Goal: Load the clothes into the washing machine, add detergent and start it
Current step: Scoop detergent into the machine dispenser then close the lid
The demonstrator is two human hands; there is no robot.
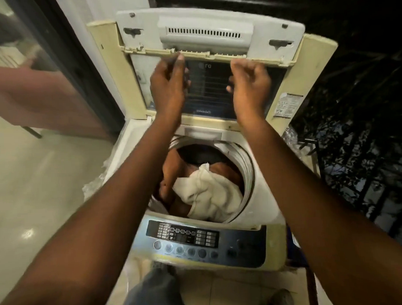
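Two hands, left hand (168, 85) and right hand (250, 84), are raised at the folded lid (209, 33), fingers curled; actual grip cannot be told. Clothes (210, 190) are seen inside the drum (246, 164).

Dim, warm indoor light; glare spots on the floor (27, 233); both hands perhaps motion-blurred; wide-angle bending at edges.

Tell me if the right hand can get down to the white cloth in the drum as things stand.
Probably yes: the lid is folded up, the drum mouth is open, and the white cloth lies on top, below the right hand.
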